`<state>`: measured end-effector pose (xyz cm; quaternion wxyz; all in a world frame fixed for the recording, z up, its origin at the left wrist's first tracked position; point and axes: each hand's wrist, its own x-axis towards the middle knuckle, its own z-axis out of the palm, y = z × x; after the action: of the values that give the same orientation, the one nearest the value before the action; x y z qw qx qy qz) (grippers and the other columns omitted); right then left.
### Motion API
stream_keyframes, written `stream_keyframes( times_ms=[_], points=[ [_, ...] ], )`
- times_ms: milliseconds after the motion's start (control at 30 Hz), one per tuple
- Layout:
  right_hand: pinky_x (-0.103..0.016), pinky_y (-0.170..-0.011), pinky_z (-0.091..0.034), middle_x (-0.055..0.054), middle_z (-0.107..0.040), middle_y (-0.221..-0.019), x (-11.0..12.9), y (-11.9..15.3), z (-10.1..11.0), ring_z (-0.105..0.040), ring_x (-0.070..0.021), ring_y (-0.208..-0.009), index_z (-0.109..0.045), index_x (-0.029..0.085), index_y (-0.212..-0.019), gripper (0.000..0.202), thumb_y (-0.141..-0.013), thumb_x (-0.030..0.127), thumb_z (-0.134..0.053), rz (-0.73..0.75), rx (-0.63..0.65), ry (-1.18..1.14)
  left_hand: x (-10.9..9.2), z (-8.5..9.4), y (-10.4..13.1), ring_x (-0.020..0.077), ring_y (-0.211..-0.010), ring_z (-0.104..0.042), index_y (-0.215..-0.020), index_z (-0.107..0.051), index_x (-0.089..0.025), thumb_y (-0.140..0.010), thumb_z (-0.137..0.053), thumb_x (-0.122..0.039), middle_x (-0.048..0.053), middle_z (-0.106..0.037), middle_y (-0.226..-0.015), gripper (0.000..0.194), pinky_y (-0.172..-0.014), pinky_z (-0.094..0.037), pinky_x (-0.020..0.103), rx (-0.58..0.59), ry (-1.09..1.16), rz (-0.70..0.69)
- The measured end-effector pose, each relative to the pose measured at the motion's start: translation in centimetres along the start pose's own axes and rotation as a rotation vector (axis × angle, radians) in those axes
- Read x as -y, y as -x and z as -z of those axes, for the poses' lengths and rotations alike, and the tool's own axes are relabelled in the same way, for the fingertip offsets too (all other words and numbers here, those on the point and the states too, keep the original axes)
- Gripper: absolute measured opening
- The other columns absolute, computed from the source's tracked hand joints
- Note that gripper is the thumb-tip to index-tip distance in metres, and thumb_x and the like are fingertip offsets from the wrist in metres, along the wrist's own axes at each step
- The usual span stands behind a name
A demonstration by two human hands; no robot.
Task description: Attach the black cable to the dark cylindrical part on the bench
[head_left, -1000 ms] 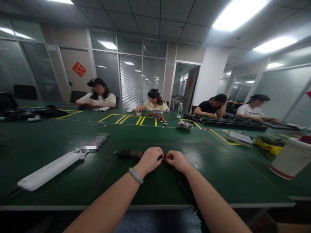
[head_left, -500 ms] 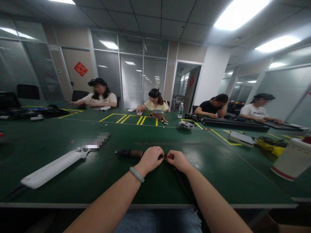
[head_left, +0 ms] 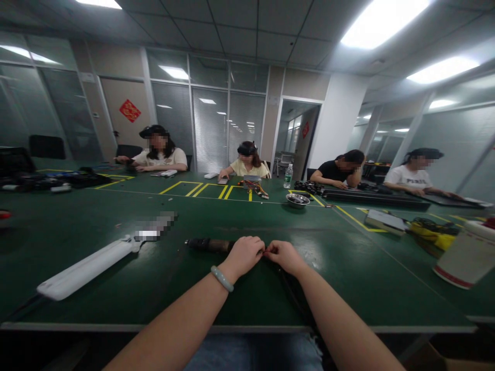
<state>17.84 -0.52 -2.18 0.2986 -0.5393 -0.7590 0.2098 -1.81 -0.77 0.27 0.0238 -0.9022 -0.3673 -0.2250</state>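
Over the green table (head_left: 162, 288), my left hand (head_left: 244, 256) and my right hand (head_left: 286, 256) meet fingertip to fingertip. Both are closed in a pinch. A thin reddish piece (head_left: 265, 252) shows at the right fingertips, too small to name. What the left fingers hold is hidden. Just beyond the left hand lies a dark, cylindrical power tool (head_left: 209, 244) with a narrow metal tip pointing left; its rear end is behind that hand. Below the right hand, a dark cable (head_left: 286, 283) runs along the forearm toward the table edge.
A white device (head_left: 88, 268) with a cord lies to the left. Farther back stand a metal bowl (head_left: 297, 200) and a water bottle (head_left: 288, 176). On the right are a white box (head_left: 385, 221), a yellow bundle (head_left: 433, 234) and a white container (head_left: 466, 255). Several people sit opposite.
My left hand has shifted slightly right and its fingers have drawn closer to my right fingertips, closing the small gap. My right hand has barely moved. The view has shifted slightly.
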Motion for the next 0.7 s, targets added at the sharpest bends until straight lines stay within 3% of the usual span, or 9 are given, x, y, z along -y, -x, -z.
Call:
stream_keyframes(
  times_ms=[233,500,700],
  points=[
    [-0.021,-0.055,-0.04,0.0,-0.069,-0.072,0.0,0.0,0.3,-0.06,-0.013,-0.064,-0.068,0.018,-0.08,0.016,-0.075,0.033,-0.07,-0.066,0.044,-0.069,-0.2,0.2,0.1,0.0177,-0.088,-0.058,-0.087,-0.061,-0.021,-0.086,-0.057,-0.019,0.001,-0.063,-0.092,0.004,-0.078,-0.042,0.032,0.003,0.017,0.02],
    [-0.02,-0.053,-0.043,-0.002,-0.07,-0.067,0.7,0.6,1.7,-0.061,-0.0125,-0.058,-0.07,0.016,-0.079,0.021,-0.077,0.037,-0.07,-0.162,0.22,-0.182,0.0,0.0,0.0,0.0171,-0.086,-0.057,-0.085,-0.061,-0.021,-0.085,-0.056,-0.018,0.001,-0.063,-0.09,0.006,-0.076,-0.041,0.03,-0.019,0.04,0.035],
    [-0.019,-0.051,-0.04,-0.001,-0.068,-0.066,-0.2,0.2,0.7,-0.059,-0.0115,-0.056,-0.073,0.015,-0.083,0.022,-0.078,0.036,-0.068,-0.14,0.17,-0.183,0.2,-0.3,-0.1,0.0173,-0.086,-0.057,-0.084,-0.062,-0.021,-0.084,-0.056,-0.016,0.001,-0.064,-0.09,0.007,-0.076,-0.041,0.031,-0.012,0.005,0.035]
  ],
)
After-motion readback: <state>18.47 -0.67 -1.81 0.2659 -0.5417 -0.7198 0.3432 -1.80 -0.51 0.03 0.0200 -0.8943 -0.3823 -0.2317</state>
